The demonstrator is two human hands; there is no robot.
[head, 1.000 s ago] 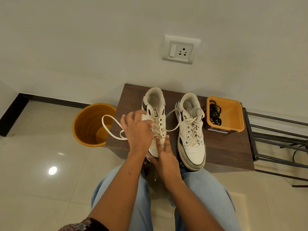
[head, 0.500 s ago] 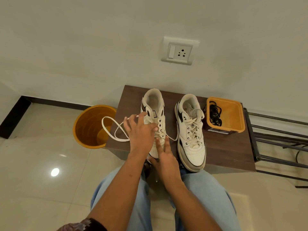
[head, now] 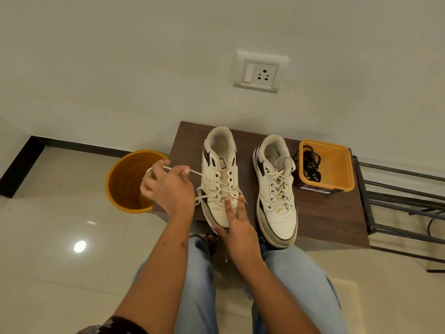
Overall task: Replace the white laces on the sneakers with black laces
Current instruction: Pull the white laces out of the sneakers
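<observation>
pulling a white cotton lace (head: pixel 196 173) sideways, left hand (head: pixel 168 186) pinches it — right hand (head: pixel 237 225), fingers flat, steadies the white leather sneaker (head: pixel 220 179).

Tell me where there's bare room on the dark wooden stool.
Free: the front right of the dark wooden stool, below the orange plastic tub, and the strip between the two white sneakers. Crowded: the left edge, where the left hand holds lace.

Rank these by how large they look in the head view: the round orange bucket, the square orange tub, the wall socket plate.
1. round orange bucket, partly hidden by the left hand
2. square orange tub
3. wall socket plate

Bucket and tub look close.
</observation>
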